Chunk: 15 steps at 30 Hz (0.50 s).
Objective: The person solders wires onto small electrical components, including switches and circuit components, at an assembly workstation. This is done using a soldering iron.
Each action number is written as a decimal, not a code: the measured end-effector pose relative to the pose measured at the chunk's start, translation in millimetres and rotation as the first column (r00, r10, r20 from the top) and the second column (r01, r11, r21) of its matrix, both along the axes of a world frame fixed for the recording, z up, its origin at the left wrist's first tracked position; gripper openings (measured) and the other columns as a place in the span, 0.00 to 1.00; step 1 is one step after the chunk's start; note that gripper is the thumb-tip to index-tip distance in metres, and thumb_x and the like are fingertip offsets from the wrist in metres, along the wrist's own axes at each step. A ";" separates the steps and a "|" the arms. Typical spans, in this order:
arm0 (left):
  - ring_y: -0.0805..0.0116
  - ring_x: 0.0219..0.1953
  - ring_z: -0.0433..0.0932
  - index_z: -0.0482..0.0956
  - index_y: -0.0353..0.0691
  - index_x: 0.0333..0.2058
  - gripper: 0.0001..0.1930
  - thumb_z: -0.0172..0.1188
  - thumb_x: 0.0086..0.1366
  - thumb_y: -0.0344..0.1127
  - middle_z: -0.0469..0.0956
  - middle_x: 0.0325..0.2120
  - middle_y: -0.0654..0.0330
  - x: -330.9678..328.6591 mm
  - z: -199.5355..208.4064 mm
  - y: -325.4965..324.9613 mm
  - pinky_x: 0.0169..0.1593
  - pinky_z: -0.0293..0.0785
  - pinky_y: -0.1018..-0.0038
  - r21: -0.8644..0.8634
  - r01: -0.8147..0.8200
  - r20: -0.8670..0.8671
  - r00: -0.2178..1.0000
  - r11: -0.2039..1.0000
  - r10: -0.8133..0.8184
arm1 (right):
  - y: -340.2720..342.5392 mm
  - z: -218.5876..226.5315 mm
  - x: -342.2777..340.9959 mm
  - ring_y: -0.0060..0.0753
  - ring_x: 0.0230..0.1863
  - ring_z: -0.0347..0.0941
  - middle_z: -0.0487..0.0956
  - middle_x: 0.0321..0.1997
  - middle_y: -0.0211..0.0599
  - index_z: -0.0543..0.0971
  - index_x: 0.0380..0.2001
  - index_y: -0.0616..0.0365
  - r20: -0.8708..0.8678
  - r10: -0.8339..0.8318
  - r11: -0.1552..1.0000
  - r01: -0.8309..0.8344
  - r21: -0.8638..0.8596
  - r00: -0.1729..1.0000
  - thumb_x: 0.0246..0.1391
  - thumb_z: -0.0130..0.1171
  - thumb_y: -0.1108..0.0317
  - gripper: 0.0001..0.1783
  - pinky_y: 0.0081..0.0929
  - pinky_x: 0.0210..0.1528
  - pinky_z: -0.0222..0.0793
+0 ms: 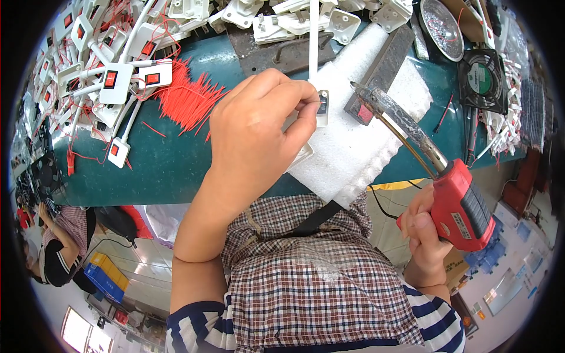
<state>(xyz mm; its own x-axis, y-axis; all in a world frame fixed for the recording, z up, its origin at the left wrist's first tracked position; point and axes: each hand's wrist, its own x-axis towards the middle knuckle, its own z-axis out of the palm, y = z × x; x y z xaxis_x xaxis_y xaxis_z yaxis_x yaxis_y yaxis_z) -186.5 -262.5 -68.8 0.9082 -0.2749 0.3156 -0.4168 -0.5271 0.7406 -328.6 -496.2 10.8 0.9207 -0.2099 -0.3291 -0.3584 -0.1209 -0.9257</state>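
Note:
My right hand (425, 232) is wrapped round the handle of a red soldering gun (465, 206), whose dark metal barrel slants up and left. Its tip rests over the end of a dark rectangular block (382, 76). Thumb and forefinger of my left hand (259, 126) are pinched together beside a small white switch housing (322, 120) with a black part in it. What the pinch holds is too small to make out. A white stick-like tube (313, 41) runs up from the housing. Underneath lies a white foam sheet (347, 159).
A bundle of red wires (185, 103) lies left of my left hand. White parts with red switches (110, 79) are heaped farther left. White plastic housings (282, 26) line the back. At right are a metal dish (441, 29) and a black fan (482, 82). Another person (59, 241) is at far left.

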 end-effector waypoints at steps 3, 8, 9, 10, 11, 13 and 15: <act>0.65 0.27 0.79 0.82 0.42 0.28 0.06 0.68 0.50 0.27 0.77 0.24 0.65 -0.2 -0.7 0.2 0.28 0.72 0.70 -0.007 0.003 -0.003 1.000 1.000 -0.003 | 0.0 -0.8 -0.1 0.14 0.13 0.56 0.68 0.25 0.32 0.69 0.35 0.59 0.014 0.005 1.000 -0.006 0.022 1.000 0.58 0.64 0.63 0.15 0.17 0.16 0.55; 0.65 0.27 0.80 0.82 0.42 0.28 0.06 0.69 0.50 0.27 0.77 0.24 0.65 -2.6 3.0 2.0 0.29 0.73 0.70 -0.008 -0.014 -0.026 1.000 1.000 0.013 | 1.0 -4.1 -2.8 0.14 0.13 0.55 0.67 0.25 0.32 0.69 0.36 0.60 0.049 -0.005 0.999 0.003 0.045 0.999 0.59 0.62 0.65 0.14 0.17 0.16 0.54; 0.70 0.27 0.79 0.83 0.38 0.30 0.05 0.68 0.54 0.26 0.78 0.25 0.63 -3.3 4.8 4.0 0.30 0.73 0.75 -0.009 0.009 -0.043 0.999 1.000 -0.009 | 0.8 -4.7 -2.8 0.14 0.13 0.55 0.67 0.25 0.32 0.69 0.36 0.60 0.051 -0.003 0.999 0.001 0.047 0.999 0.59 0.62 0.65 0.14 0.17 0.16 0.54; 0.74 0.26 0.78 0.83 0.34 0.32 0.03 0.67 0.58 0.24 0.79 0.27 0.62 -3.4 7.0 6.8 0.32 0.73 0.80 -0.010 0.030 -0.060 0.998 0.999 -0.031 | 0.8 -5.4 -2.5 0.13 0.13 0.55 0.67 0.25 0.32 0.69 0.36 0.60 0.057 0.003 0.999 -0.005 0.043 0.998 0.59 0.62 0.66 0.13 0.16 0.16 0.54; 0.74 0.26 0.78 0.83 0.34 0.32 0.03 0.67 0.58 0.24 0.79 0.27 0.62 -2.0 10.3 10.9 0.32 0.73 0.80 -0.007 0.027 -0.059 0.998 1.000 -0.028 | 1.4 -5.5 -2.0 0.13 0.13 0.54 0.67 0.25 0.32 0.69 0.36 0.60 0.062 0.008 0.999 -0.010 0.038 0.998 0.59 0.61 0.66 0.12 0.16 0.16 0.54; 0.69 0.26 0.79 0.83 0.37 0.32 0.03 0.67 0.58 0.28 0.80 0.27 0.60 2.3 19.8 23.7 0.30 0.74 0.74 -0.079 -0.176 -0.139 0.977 0.981 0.164 | -0.9 -6.6 -3.0 0.13 0.12 0.54 0.67 0.25 0.32 0.69 0.35 0.60 0.083 0.007 0.999 -0.010 0.035 0.997 0.59 0.61 0.67 0.11 0.16 0.15 0.54; 0.72 0.25 0.76 0.82 0.35 0.33 0.04 0.67 0.61 0.29 0.80 0.26 0.61 4.2 26.7 44.2 0.30 0.72 0.77 -0.106 -0.371 -0.238 0.910 0.923 0.339 | -1.3 -8.9 -5.8 0.12 0.12 0.54 0.67 0.25 0.32 0.69 0.35 0.60 0.106 0.007 0.999 -0.011 0.045 0.994 0.59 0.60 0.68 0.11 0.16 0.15 0.54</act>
<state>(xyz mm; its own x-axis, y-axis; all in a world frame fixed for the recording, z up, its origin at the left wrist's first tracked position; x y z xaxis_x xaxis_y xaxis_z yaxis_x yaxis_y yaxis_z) -182.3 -218.3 -42.0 0.9867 0.1123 0.1173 -0.0476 -0.4906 0.8701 -334.4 -497.4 1.9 0.9526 -0.1885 -0.2386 -0.2571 -0.0805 -0.9630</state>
